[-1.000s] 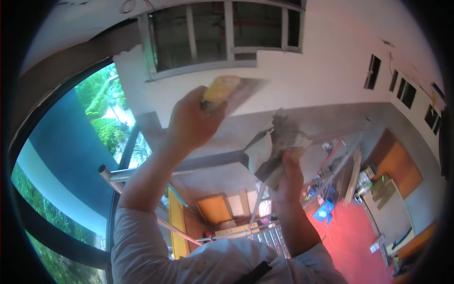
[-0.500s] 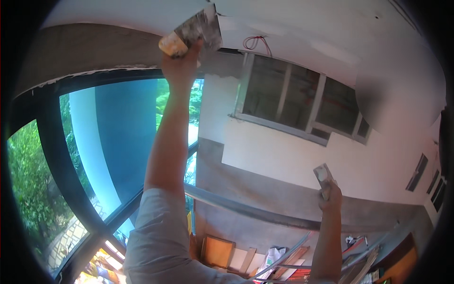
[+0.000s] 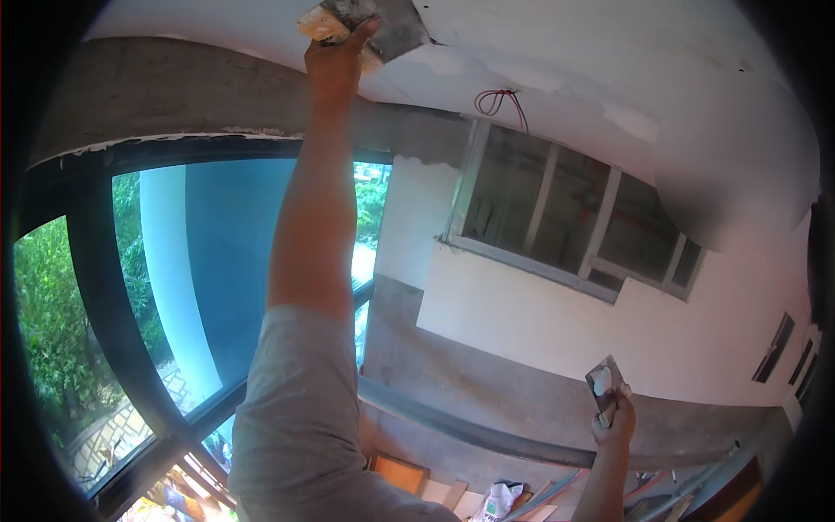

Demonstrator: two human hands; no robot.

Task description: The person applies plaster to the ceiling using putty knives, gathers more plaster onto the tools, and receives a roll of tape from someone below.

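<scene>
Raised high at the upper left, my left hand point(image 3: 334, 74) is closed round the yellowish, putty-stained handle of a wide putty knife point(image 3: 398, 31). Its broad grey blade lies at or close against the white ceiling point(image 3: 557, 43); whether it touches all along, I cannot tell. Lower down at the right, my right hand point(image 3: 617, 423) grips a smaller putty knife point(image 3: 614, 367), blade pointing up. A lump of white putty point(image 3: 602, 380) sits on that blade. The right hand is well away from the ceiling.
Red and dark wires point(image 3: 500, 103) hang in a loop from the ceiling. A metal-framed window point(image 3: 535, 204) is set in the half-white wall ahead. Dark-framed glazing point(image 3: 91, 304) stands at the left. A long bar point(image 3: 487, 432) crosses below, above boards and a white bag point(image 3: 497, 502).
My left hand and the wide putty knife have moved up in the view. My right hand has moved lower, its knife turned slightly. The whole view has shifted, with the window now lower.
</scene>
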